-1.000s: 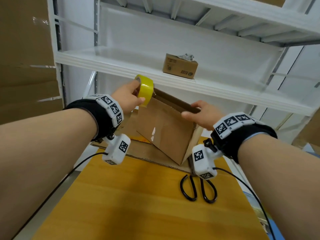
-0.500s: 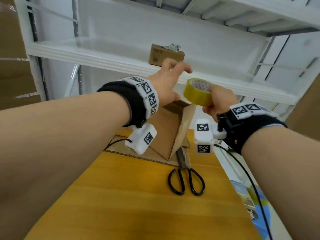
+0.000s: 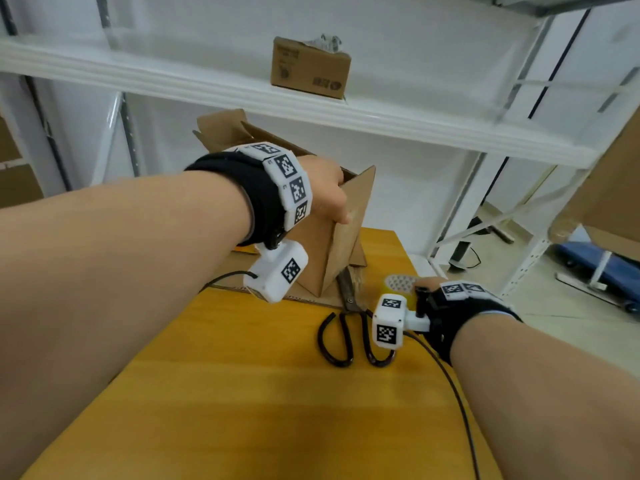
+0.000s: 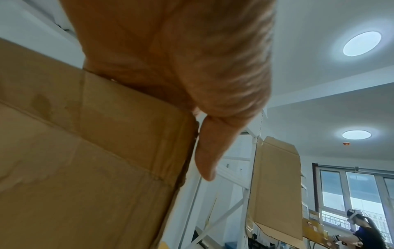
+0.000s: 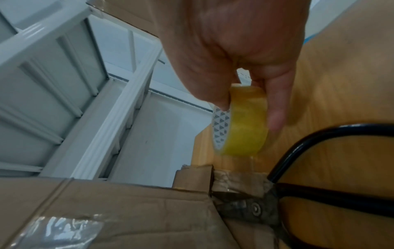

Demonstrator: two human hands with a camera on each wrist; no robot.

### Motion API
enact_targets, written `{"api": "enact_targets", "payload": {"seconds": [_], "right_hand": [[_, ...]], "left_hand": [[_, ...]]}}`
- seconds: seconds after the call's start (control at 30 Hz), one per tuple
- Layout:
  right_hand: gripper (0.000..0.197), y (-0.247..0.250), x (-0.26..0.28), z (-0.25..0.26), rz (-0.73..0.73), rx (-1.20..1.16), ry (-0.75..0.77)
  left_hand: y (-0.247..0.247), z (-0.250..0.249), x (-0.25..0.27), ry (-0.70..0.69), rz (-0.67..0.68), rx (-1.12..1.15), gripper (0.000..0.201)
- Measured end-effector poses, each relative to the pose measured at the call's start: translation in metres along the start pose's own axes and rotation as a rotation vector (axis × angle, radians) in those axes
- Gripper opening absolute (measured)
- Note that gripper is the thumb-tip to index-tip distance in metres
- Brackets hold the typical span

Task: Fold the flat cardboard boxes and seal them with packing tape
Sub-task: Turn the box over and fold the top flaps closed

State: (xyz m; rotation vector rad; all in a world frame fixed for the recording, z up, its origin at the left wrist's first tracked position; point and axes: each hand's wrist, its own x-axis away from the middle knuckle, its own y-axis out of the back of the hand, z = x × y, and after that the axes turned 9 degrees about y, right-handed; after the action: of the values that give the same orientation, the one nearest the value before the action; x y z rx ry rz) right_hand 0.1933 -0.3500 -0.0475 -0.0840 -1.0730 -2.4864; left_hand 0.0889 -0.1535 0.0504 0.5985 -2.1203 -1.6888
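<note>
A folded-up cardboard box stands on flat cardboard at the back of the yellow wooden table. My left hand grips the box's top edge, thumb down its near side and fingers hidden inside. In the left wrist view the box wall fills the left half. My right hand holds a roll of yellow packing tape low over the table's right side, pinched between thumb and fingers. In the head view the tape roll shows just beyond the right wrist.
Black-handled scissors lie on the table between box and right hand, blades under the cardboard. A small closed carton sits on the white shelf above. Flat cardboard leans at the right. Another person works far off.
My right hand has brought the tape roll down from chest height to just over the table. My left hand has dropped from mid-air onto the box's top edge and taken hold.
</note>
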Motion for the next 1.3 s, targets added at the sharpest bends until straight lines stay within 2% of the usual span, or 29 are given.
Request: {"api": "enact_targets", "payload": {"seconds": [0.1,0.13,0.17,0.23,0.27,0.37,0.43,0.5,0.57,0.6,0.67,0.73,0.83,0.97,1.07,1.1,1.2,1.3], "right_hand": [[0.054,-0.007,-0.001,-0.002,-0.021,0.266,0.049],[0.05,-0.008,-0.001,-0.001,0.044,0.336,0.087],[0.042,-0.006,-0.001,0.005,0.019,0.342,0.084],[0.024,0.001,-0.005,0.008,0.065,0.351,0.078],[0.024,0.002,-0.008,0.009,0.089,0.348,0.111],[0.043,0.003,-0.02,0.017,0.1,0.139,0.141],[0.045,0.006,-0.022,0.03,0.087,0.05,0.12],[0.038,0.012,-0.021,0.051,-0.003,0.006,0.168],[0.015,0.014,-0.014,0.082,-0.125,-0.136,0.224],[0.011,0.011,-0.008,0.101,-0.13,-0.202,0.251],[0.026,-0.001,0.009,0.138,-0.032,-0.384,0.313],[0.049,-0.014,0.027,0.168,0.143,-0.499,0.343],[0.072,-0.027,0.044,0.191,0.264,-0.473,0.38],[0.093,-0.041,0.054,0.199,0.263,-0.319,0.41],[0.07,-0.053,0.064,0.199,0.341,-0.282,0.379],[0.069,-0.057,0.067,0.198,0.356,-0.229,0.363],[0.072,-0.066,0.071,0.197,0.331,0.031,0.33],[0.04,-0.068,0.079,0.202,0.254,0.258,0.398]], "left_hand": [[-0.001,0.001,-0.002,0.003,-0.007,-0.008,0.043],[-0.002,0.002,-0.001,0.0,-0.017,-0.008,0.042],[-0.003,0.001,-0.001,-0.007,-0.025,-0.009,0.04],[-0.004,0.0,0.001,-0.023,-0.041,-0.019,0.032],[-0.003,0.0,0.002,-0.027,-0.049,-0.029,0.028],[0.01,0.003,0.012,-0.029,-0.111,-0.064,0.013],[0.025,0.011,0.021,-0.015,-0.18,-0.063,0.009],[0.045,0.021,0.033,-0.001,-0.263,-0.072,0.008],[0.064,0.033,0.044,0.012,-0.348,-0.088,0.01],[0.073,0.04,0.05,0.019,-0.386,-0.083,0.01],[0.085,0.055,0.062,0.018,-0.438,-0.034,0.014],[0.093,0.069,0.072,0.008,-0.459,0.032,0.017],[0.094,0.093,0.087,0.029,-0.387,0.165,0.022],[0.083,0.127,0.096,0.055,-0.22,0.392,0.024],[0.072,0.141,0.096,0.078,-0.14,0.693,0.043],[0.069,0.144,0.095,0.095,-0.144,0.773,0.049],[0.06,0.153,0.094,0.206,-0.187,0.845,0.064],[0.052,0.156,0.097,0.351,-0.127,0.839,0.079]]}}
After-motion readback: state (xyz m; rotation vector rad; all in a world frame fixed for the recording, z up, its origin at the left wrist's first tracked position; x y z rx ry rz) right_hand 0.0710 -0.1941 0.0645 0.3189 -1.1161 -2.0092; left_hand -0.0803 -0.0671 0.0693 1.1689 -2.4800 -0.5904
